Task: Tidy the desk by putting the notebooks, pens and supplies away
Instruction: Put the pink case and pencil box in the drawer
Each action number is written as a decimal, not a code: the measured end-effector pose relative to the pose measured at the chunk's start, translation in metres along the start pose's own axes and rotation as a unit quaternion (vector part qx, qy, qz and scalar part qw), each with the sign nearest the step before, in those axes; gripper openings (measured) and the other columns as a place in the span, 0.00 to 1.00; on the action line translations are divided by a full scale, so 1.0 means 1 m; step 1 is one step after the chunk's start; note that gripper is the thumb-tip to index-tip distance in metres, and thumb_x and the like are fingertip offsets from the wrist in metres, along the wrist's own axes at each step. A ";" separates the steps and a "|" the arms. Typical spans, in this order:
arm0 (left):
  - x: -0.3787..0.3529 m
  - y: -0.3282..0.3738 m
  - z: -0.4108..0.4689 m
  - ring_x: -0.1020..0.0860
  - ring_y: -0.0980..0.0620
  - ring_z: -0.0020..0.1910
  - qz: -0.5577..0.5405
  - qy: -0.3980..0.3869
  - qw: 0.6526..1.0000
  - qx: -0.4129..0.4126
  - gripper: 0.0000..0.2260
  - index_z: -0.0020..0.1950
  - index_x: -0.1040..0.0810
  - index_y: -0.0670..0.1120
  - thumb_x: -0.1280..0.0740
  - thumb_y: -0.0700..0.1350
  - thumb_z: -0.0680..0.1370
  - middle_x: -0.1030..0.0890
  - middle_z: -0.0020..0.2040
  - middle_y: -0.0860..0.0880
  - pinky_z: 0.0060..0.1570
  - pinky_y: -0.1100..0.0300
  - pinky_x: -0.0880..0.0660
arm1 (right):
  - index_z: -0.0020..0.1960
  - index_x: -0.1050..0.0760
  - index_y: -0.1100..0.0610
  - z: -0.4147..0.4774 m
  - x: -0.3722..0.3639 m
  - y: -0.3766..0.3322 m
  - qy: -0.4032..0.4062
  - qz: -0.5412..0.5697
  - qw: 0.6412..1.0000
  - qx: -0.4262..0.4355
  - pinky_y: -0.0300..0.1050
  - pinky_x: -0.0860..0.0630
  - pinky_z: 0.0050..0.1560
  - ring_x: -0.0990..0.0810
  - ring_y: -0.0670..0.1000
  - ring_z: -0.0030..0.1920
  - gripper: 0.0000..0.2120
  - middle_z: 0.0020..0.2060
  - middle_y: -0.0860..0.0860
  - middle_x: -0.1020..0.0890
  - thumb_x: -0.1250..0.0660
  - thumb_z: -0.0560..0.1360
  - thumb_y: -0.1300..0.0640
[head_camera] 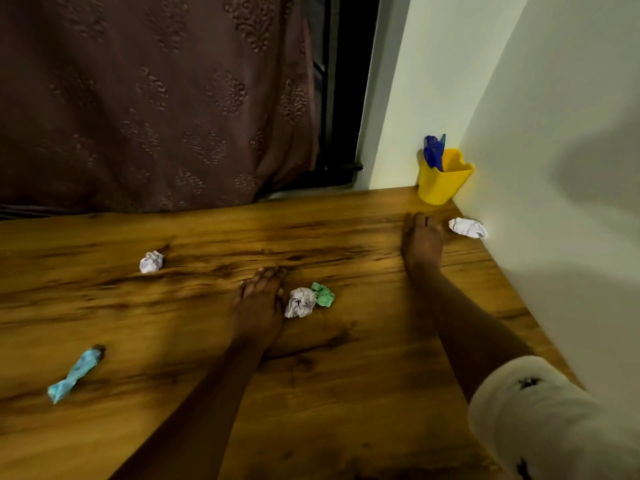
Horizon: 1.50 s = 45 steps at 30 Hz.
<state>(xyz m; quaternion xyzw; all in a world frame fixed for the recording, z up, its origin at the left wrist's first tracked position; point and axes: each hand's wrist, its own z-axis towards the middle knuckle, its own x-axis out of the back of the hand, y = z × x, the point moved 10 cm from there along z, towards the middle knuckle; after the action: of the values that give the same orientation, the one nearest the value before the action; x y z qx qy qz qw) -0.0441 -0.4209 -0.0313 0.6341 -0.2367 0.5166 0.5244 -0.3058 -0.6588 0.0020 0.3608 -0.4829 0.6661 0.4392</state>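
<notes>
A yellow cup (pixel 443 183) with blue pens (pixel 433 152) stands in the desk's far right corner against the wall. My right hand (pixel 421 239) reaches flat over the wooden desk (pixel 346 393), fingers straight, just left of a white crumpled paper ball (pixel 467 227) and below the cup. My left hand (pixel 260 301) lies flat near the desk's middle, fingers straight, holding nothing. Right beside it sit a white paper ball (pixel 300 302) and a green one (pixel 323 294), touching each other. Another white ball (pixel 151 261) lies further left. A twisted light-blue paper (pixel 75 374) lies near the front left.
A brown patterned curtain (pixel 156 98) hangs behind the desk's far edge, with a dark window gap (pixel 343 98) to its right. A white wall (pixel 554 168) borders the desk on the right.
</notes>
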 end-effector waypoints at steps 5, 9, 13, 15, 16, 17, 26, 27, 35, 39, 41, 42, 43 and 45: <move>0.009 -0.006 -0.020 0.38 0.49 0.73 -0.033 0.005 0.999 -0.007 0.20 0.72 0.33 0.50 0.44 0.40 0.80 0.33 0.73 0.49 0.70 0.55 0.44 | 0.54 0.28 0.62 -0.086 0.014 -0.008 -0.017 0.187 0.981 0.035 0.53 0.28 0.53 0.24 0.63 0.52 0.10 0.50 0.61 0.22 0.35 0.74 0.62; 0.023 -0.024 -0.074 0.32 0.46 0.69 -0.126 0.005 0.992 -0.003 0.20 0.69 0.28 0.46 0.41 0.35 0.77 0.28 0.69 0.45 0.67 0.57 0.37 | 0.54 0.25 0.60 -0.175 0.028 -0.007 -0.034 0.348 0.936 -0.041 0.45 0.25 0.50 0.20 0.53 0.48 0.11 0.47 0.55 0.20 0.30 0.73 0.60; 0.047 -0.045 -0.155 0.25 0.51 0.59 -0.276 -0.024 0.961 0.013 0.15 0.64 0.24 0.46 0.39 0.40 0.78 0.22 0.62 0.46 0.58 0.69 0.32 | 0.55 0.24 0.55 -0.273 0.047 -0.045 -0.068 0.469 0.878 -0.069 0.40 0.27 0.51 0.21 0.36 0.42 0.11 0.47 0.50 0.19 0.32 0.74 0.64; 0.067 -0.066 -0.204 0.23 0.61 0.51 -0.380 -0.044 0.922 0.053 0.12 0.62 0.23 0.46 0.37 0.40 0.79 0.21 0.58 0.49 0.49 0.78 0.32 | 0.55 0.23 0.58 -0.337 0.050 -0.089 -0.143 0.501 0.852 -0.052 0.37 0.24 0.47 0.20 0.35 0.42 0.12 0.47 0.49 0.18 0.33 0.73 0.68; 0.076 -0.075 -0.227 0.23 0.65 0.48 -0.430 -0.058 0.898 0.069 0.11 0.60 0.22 0.45 0.37 0.40 0.79 0.20 0.55 0.50 0.47 0.78 0.31 | 0.54 0.23 0.60 -0.370 0.052 -0.113 -0.186 0.516 0.835 -0.041 0.34 0.23 0.43 0.20 0.36 0.41 0.13 0.46 0.47 0.18 0.32 0.72 0.69; 0.087 -0.088 -0.255 0.21 0.65 0.46 -0.478 -0.067 0.871 0.085 0.10 0.59 0.22 0.45 0.37 0.41 0.80 0.19 0.53 0.50 0.47 0.75 0.29 | 0.53 0.23 0.60 -0.406 0.055 -0.142 -0.226 0.533 0.815 -0.029 0.33 0.23 0.41 0.19 0.37 0.41 0.13 0.45 0.46 0.18 0.32 0.71 0.70; 0.185 -0.207 -0.425 0.21 0.57 0.33 -0.596 0.033 0.769 0.226 0.07 0.53 0.18 0.43 0.33 0.40 0.76 0.17 0.37 0.51 0.32 0.65 0.25 | 0.49 0.25 0.52 -0.587 0.086 -0.314 -0.379 0.546 0.744 0.072 0.36 0.22 0.44 0.18 0.41 0.45 0.18 0.44 0.48 0.17 0.27 0.66 0.70; 0.189 -0.218 -0.438 0.21 0.58 0.32 -0.597 0.038 0.766 0.234 0.08 0.54 0.19 0.42 0.33 0.39 0.76 0.17 0.38 0.50 0.31 0.66 0.25 | 0.49 0.25 0.53 -0.600 0.089 -0.326 -0.388 0.548 0.736 0.086 0.35 0.22 0.44 0.18 0.41 0.45 0.19 0.44 0.48 0.17 0.27 0.66 0.70; 0.213 -0.284 -0.517 0.19 0.57 0.35 -0.622 0.126 0.718 0.287 0.06 0.50 0.20 0.44 0.31 0.37 0.74 0.16 0.41 0.49 0.30 0.63 0.24 | 0.48 0.22 0.53 -0.677 0.077 -0.389 -0.493 0.498 0.706 0.105 0.45 0.21 0.51 0.18 0.51 0.50 0.12 0.46 0.53 0.17 0.27 0.68 0.66; 0.224 -0.326 -0.547 0.19 0.57 0.42 -0.457 0.139 0.835 0.272 0.04 0.47 0.19 0.48 0.31 0.41 0.75 0.16 0.44 0.51 0.39 0.60 0.24 | 0.47 0.22 0.57 -0.703 0.058 -0.417 -0.544 0.424 0.712 0.130 0.39 0.22 0.41 0.20 0.46 0.41 0.09 0.40 0.50 0.19 0.30 0.71 0.69; 0.240 -0.354 -0.569 0.20 0.56 0.47 -0.199 0.153 0.934 0.254 0.06 0.48 0.19 0.52 0.35 0.51 0.76 0.17 0.47 0.55 0.48 0.56 0.24 | 0.46 0.22 0.57 -0.713 0.042 -0.433 -0.557 0.359 0.724 0.192 0.41 0.23 0.41 0.21 0.47 0.41 0.09 0.39 0.51 0.20 0.32 0.71 0.70; 0.243 -0.367 -0.581 0.21 0.51 0.49 -0.074 0.154 0.953 0.250 0.11 0.50 0.19 0.53 0.39 0.54 0.75 0.18 0.49 0.54 0.52 0.53 0.26 | 0.45 0.21 0.57 -0.722 0.032 -0.442 -0.566 0.314 0.724 0.237 0.44 0.23 0.42 0.21 0.48 0.41 0.10 0.39 0.51 0.19 0.32 0.70 0.70; 0.241 -0.381 -0.591 0.22 0.47 0.51 0.015 0.143 0.956 0.256 0.15 0.52 0.20 0.53 0.43 0.56 0.75 0.18 0.51 0.52 0.58 0.49 0.29 | 0.45 0.21 0.57 -0.734 0.022 -0.450 -0.581 0.259 0.717 0.283 0.45 0.23 0.44 0.21 0.48 0.42 0.10 0.40 0.51 0.19 0.32 0.70 0.70; 0.228 -0.402 -0.606 0.24 0.44 0.55 0.101 0.113 0.950 0.273 0.20 0.55 0.21 0.52 0.48 0.58 0.76 0.19 0.54 0.50 0.67 0.43 0.39 | 0.49 0.20 0.62 -0.767 0.001 -0.458 -0.629 0.136 0.677 0.357 0.41 0.26 0.44 0.22 0.48 0.43 0.10 0.44 0.54 0.18 0.33 0.69 0.70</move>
<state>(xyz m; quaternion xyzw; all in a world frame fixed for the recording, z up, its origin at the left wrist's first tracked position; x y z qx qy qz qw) 0.1290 0.3213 -0.0447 0.6632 -0.0885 0.6803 0.2992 0.0781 0.1457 -0.0574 0.7545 -0.4142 0.4563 -0.2256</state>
